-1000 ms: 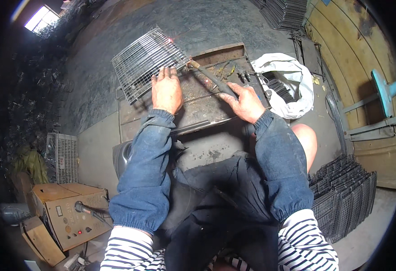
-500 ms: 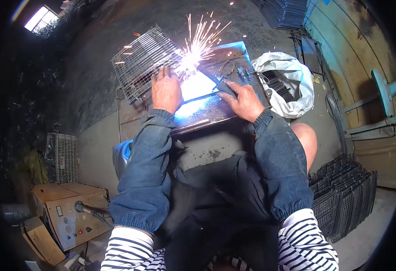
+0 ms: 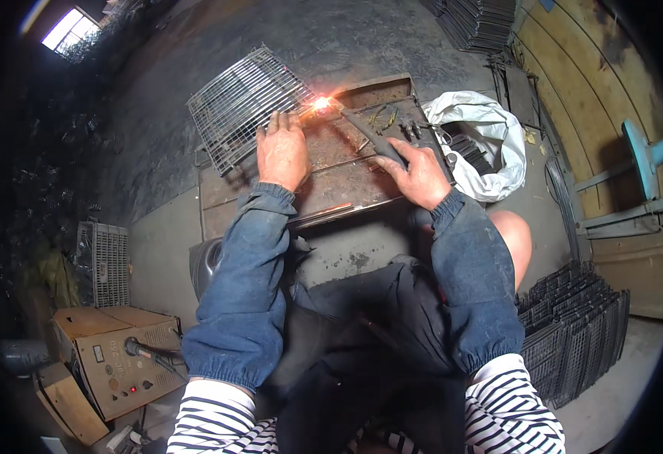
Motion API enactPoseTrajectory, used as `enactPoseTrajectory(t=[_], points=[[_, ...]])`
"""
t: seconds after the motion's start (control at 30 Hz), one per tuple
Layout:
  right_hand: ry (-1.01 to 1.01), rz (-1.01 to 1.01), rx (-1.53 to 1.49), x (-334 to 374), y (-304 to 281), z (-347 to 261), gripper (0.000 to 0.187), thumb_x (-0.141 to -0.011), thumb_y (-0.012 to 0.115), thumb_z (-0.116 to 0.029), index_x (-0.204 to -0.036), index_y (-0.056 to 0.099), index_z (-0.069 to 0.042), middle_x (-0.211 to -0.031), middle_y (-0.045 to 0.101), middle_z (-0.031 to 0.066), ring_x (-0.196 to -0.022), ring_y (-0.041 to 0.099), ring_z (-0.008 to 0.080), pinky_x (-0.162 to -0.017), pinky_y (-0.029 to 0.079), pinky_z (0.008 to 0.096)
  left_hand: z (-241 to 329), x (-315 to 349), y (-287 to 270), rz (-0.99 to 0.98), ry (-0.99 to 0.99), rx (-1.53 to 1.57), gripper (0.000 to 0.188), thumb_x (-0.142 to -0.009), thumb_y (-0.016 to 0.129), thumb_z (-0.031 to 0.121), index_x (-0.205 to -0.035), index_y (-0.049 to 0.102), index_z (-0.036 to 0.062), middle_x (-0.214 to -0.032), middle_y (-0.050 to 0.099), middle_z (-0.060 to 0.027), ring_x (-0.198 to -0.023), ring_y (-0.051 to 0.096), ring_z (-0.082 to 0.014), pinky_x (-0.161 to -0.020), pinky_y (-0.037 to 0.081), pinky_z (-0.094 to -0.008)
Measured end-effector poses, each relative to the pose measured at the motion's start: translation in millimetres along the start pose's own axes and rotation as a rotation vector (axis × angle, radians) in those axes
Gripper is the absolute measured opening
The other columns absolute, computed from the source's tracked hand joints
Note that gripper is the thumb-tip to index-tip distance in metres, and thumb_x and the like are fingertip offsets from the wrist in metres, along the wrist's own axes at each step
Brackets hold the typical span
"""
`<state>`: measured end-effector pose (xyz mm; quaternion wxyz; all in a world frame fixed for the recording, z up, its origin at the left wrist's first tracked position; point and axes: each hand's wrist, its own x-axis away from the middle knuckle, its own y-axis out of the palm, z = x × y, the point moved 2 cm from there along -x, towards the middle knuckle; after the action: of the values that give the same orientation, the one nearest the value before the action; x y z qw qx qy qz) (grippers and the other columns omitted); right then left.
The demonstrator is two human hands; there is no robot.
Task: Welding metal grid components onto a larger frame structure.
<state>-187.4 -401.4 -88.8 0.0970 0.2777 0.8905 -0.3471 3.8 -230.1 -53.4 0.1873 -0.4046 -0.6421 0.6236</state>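
Note:
A welding torch is gripped in my right hand, fingers wrapped round its dark handle. Its tip points up and left at a small orange glow by the right corner of a wire rack. The rack lies tilted on the far left of a rusty metal work table. My left hand is closed at the rack's near right edge, fingers together over the wires; its thumb is hidden. Glare hides the exact contact between torch and wire.
Small metal pieces lie on the table's right side. Beyond stands a white sack with dark rods inside. Stacked wire grids stand at lower right, a welding machine at lower left, and a plastic crate at left.
The bright white arc and its spray of sparks have died down to a small orange glow. The torch and my right hand have shifted slightly right and down.

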Motion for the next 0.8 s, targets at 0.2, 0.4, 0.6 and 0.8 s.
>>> enactPoseTrajectory(t=[0.2,0.4,0.6,0.8], points=[[0.03,-0.084,-0.038,5,-20,-25,0.042,-0.092,0.072,-0.027,-0.121,0.065,0.001,-0.091,0.071,0.0265,-0.086,0.072,0.0403,-0.077,0.056,0.0422,-57,-42,-13,0.229,-0.097,0.723,0.047,-0.081,0.069,0.018,-0.123,0.068,-0.0013,-0.105,0.068,-0.0304,-0.101,0.068,-0.0437,-0.093,0.054,-0.0451],[-0.139,-0.349,0.169,8,-8,-26,0.048,-0.09,0.072,-0.035,-0.119,0.067,0.003,-0.091,0.07,0.0287,-0.089,0.069,0.0458,-0.082,0.055,0.0477,-218,-69,-20,0.244,-0.525,0.161,0.051,-0.073,0.082,0.03,-0.109,0.072,-0.0049,-0.107,0.07,-0.029,-0.102,0.069,-0.0428,-0.09,0.055,-0.0462],[-0.063,-0.401,0.074,-17,2,-58,0.04,-0.09,0.072,-0.026,-0.118,0.067,0.003,-0.094,0.07,0.0293,-0.088,0.069,0.0446,-0.08,0.056,0.0465,-273,-50,-7,-0.443,-0.745,0.518,0.064,-0.071,0.092,0.036,-0.105,0.071,-0.0126,-0.105,0.074,-0.0219,-0.096,0.071,-0.0278,-0.087,0.053,-0.0374],[-0.022,-0.318,0.086,-9,0,-39,0.051,-0.092,0.072,-0.027,-0.13,0.06,0.005,-0.108,0.07,0.0278,-0.1,0.069,0.0412,-0.088,0.055,0.0425,-270,-32,-14,-0.453,-0.741,0.626,0.073,-0.068,0.094,0.038,-0.109,0.068,-0.0164,-0.109,0.073,-0.0227,-0.098,0.068,-0.0308,-0.088,0.051,-0.0415]])
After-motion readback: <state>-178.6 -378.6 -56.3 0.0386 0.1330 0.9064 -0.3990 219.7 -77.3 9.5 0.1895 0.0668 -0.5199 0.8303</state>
